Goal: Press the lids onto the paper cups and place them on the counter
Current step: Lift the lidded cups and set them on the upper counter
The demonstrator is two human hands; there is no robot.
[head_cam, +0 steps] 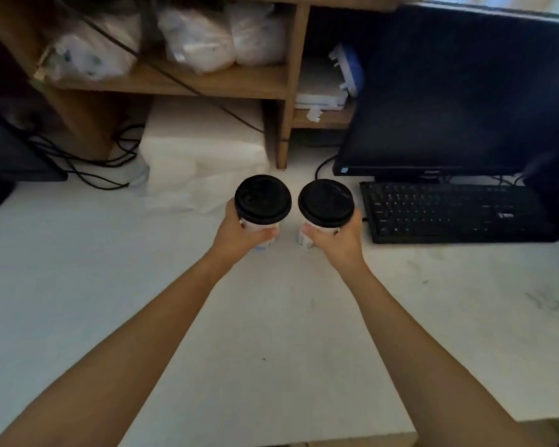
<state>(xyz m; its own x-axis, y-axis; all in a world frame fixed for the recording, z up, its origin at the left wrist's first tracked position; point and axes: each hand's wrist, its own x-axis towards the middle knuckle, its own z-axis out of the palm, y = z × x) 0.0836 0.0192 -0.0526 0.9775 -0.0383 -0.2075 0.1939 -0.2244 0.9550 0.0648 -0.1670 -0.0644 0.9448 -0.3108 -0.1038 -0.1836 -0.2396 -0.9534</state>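
Black plastic: left lid (262,200) and right lid (326,203) are seen seated on left cup (255,226) and right cup (305,239). Rims look level, no gap noted. Lidding is judged done; step in hand = set-down.

Posn: both cups are held side by side, near each other but apart, at the far middle of the white counter (271,333), just left of the keyboard (449,211). Whether the bases touch the counter cannot be told, as they are hidden by the hands.

Grip: left hand (239,235) is wrapped round left cup's wall below the lid, fingers (267,234) curled on the paper. Right hand (338,241) is likewise on right cup, fingers (311,233) curled round.

Orientation: long axis of each cup runs approx. vertical, lid up, base down. Sip-hole direction is not readable (blur).

Method notes (judgement):
- Cups are to be lowered straight down, axis kept vertical, base landed flat rather than edge first.
- Squeeze is to be kept light; a paper wall can be dented and a lid popped.
- Gap betw. cups is to be kept so the lids are not knocked.
- Grip is to be released only once wt is taken by the counter.
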